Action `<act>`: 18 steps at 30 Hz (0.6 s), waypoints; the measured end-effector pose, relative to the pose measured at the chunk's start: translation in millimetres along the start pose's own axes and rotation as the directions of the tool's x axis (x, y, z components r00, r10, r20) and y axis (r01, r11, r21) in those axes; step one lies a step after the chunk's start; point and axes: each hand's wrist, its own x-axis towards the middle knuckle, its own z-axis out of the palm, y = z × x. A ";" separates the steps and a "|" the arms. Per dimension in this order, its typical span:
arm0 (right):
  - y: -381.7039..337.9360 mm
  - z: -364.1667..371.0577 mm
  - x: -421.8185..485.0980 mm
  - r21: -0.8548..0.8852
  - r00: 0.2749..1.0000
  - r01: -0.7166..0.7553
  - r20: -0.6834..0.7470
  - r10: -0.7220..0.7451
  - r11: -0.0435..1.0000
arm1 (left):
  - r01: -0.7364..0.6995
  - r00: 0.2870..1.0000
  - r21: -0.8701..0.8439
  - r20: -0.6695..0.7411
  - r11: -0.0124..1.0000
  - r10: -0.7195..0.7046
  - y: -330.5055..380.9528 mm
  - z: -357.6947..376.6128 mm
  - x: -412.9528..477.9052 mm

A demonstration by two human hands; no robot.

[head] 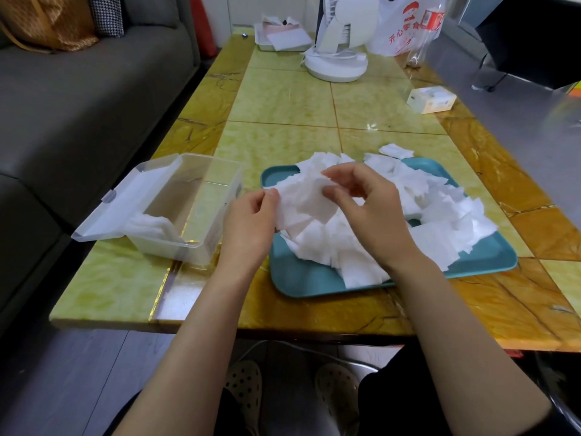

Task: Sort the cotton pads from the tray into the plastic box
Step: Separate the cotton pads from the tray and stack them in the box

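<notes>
Many white square cotton pads (361, 234) lie heaped on the teal tray (314, 280).

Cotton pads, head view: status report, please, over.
Left hand and right hand both pinch white square cotton pads above teal plastic tray. Clear plastic box, lid open, holds few pads. Nothing between tray and box.

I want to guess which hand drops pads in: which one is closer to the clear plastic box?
Left. The left hand is right beside the plastic box, pinching cotton pads. The right hand is farther off, over the teal tray.
</notes>
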 end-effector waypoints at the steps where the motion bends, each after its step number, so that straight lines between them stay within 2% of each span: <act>1: -0.4 -2.1 1.3 0.032 1.000 -0.027 -0.007 0.028 0.999 | 0.000 1.000 0.005 -0.001 1.000 0.000 -0.3 -0.4 0.2; 4: -1.4 -5.5 1.7 0.063 0.992 -0.062 0.112 0.055 0.996 | -0.013 1.000 0.005 0.021 1.000 0.012 3.3 0.3 -2.6; 8: -1.3 2.1 -3.5 -0.014 0.964 -0.067 0.256 0.068 0.998 | -0.035 0.997 0.023 0.068 0.999 0.033 4.9 4.0 -6.1; 14: 1.9 3.9 -5.8 -0.055 0.972 -0.076 0.219 0.087 0.996 | -0.046 0.992 0.029 0.118 0.999 0.042 11.6 5.3 -11.2; 18: 4.6 3.8 -4.7 -0.150 0.967 -0.046 0.243 0.082 0.988 | -0.054 0.988 0.031 0.146 0.998 0.049 14.0 5.1 -12.8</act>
